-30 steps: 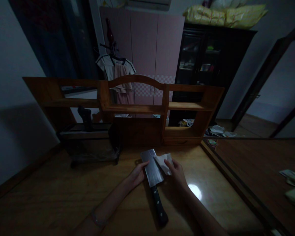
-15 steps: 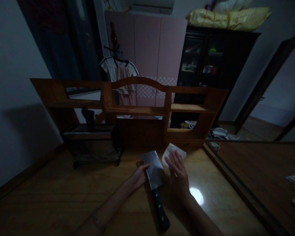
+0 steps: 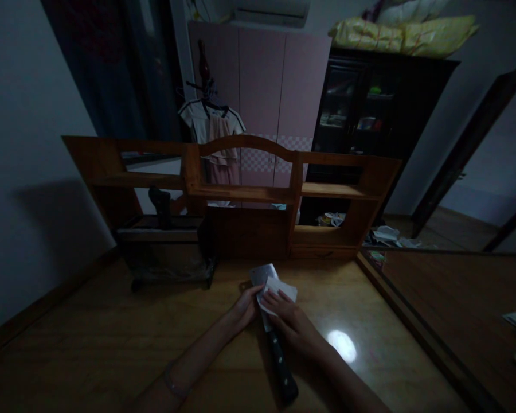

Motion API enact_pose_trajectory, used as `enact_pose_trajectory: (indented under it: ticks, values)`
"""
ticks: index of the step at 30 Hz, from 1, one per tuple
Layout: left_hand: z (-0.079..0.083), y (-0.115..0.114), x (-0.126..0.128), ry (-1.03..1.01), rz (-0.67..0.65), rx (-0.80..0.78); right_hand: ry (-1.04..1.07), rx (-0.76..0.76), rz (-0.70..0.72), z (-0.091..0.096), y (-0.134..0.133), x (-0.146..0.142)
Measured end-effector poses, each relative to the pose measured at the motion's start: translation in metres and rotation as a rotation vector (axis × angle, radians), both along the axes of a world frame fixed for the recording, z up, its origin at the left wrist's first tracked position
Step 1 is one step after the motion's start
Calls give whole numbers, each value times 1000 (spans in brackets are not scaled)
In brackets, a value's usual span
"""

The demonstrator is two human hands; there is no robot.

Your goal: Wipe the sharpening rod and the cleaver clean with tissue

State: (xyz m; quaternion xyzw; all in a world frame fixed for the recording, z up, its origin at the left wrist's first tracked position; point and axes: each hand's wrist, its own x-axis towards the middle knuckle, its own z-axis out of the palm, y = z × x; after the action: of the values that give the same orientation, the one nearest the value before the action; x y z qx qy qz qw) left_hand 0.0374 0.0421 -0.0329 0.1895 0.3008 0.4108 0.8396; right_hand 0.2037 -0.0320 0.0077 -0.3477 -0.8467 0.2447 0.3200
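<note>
A cleaver (image 3: 262,275) with a broad metal blade and a black riveted handle lies at a slant above the wooden table, its handle toward me. My left hand (image 3: 246,305) grips the blade by its left edge, thumb on top. Over the middle of the blade lies a white tissue (image 3: 287,290). My right hand (image 3: 289,316) holds that tissue against the metal, its fingers laid across it. The tissue and fingers hide much of the blade.
A low wooden shelf unit (image 3: 245,194) runs along the table's far side. At the left stands a dark box-like object (image 3: 163,252) with plastic wrap on it. A raised wooden edge (image 3: 404,310) borders the table (image 3: 189,321) on the right.
My right hand has moved left and down with the tissue, from beside the cleaver onto its blade. My left hand keeps its grip on the blade. The view has shifted slightly.
</note>
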Motion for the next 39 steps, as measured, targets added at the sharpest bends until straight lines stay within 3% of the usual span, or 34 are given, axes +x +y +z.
enact_pose_trajectory:
  ticks: [5,11,18,23,27,30,35,39]
  values:
    - [-2,0,-4,-2,-23,17,-125,-26,92,13,-3,4]
    - [-4,3,-8,-82,-110,6,-83,-118,170,25,-6,15]
    - [-1,3,-8,-58,-81,-27,-60,-152,128,27,-14,38]
    - [0,3,-6,-60,-75,-30,-144,-76,32,18,-11,63]
    - [-2,4,-7,-122,-103,-11,-129,-3,-232,10,-1,75]
    - [-4,5,-8,-123,-82,-10,-35,16,-267,9,-1,56]
    - [-4,4,-8,-75,-88,-33,-95,-17,-49,9,-16,1]
    - [-1,2,-7,-66,-102,-45,-183,-6,13,10,-25,-11]
